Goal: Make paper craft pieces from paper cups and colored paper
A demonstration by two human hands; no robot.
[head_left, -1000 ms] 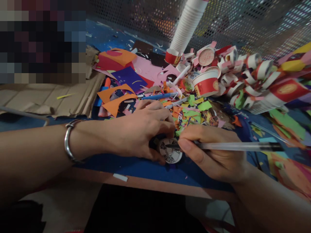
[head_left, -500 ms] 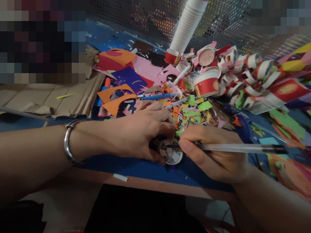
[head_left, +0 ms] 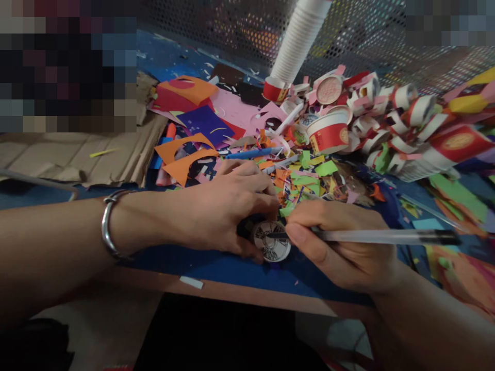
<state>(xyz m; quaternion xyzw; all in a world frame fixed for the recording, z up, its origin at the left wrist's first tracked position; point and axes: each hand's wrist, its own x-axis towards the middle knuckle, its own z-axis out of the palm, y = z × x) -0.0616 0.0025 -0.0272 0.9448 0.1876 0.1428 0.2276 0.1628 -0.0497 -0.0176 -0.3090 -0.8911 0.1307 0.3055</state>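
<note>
A small white paper cup (head_left: pixel 279 251) lies bottom-up near the table's front edge, its round base marked with black lines. My left hand (head_left: pixel 240 206) grips its left side, fingers curled over and thumb in front. My right hand (head_left: pixel 340 247) pinches a pen (head_left: pixel 371 236) with a clear barrel and black end. The pen's dark tip rests on or just above the white disc, near its middle. Just beyond both hands lie green, orange and yellow paper scraps (head_left: pixel 305 180). How far the cup's body reaches is hidden by my left hand.
A tall stack of white paper cups (head_left: pixel 299 44) stands at the back by a perforated metal panel (head_left: pixel 216 26). Red-and-white cut cups (head_left: pixel 328 131) pile up at right. Corrugated cardboard (head_left: pixel 116 159) lies left. A blue pen (head_left: pixel 251 153) and orange paper (head_left: pixel 189 159) lie behind my left hand.
The pen tip has shifted very slightly to the right across the disc, and my right hand with it. My left hand has stayed in place.
</note>
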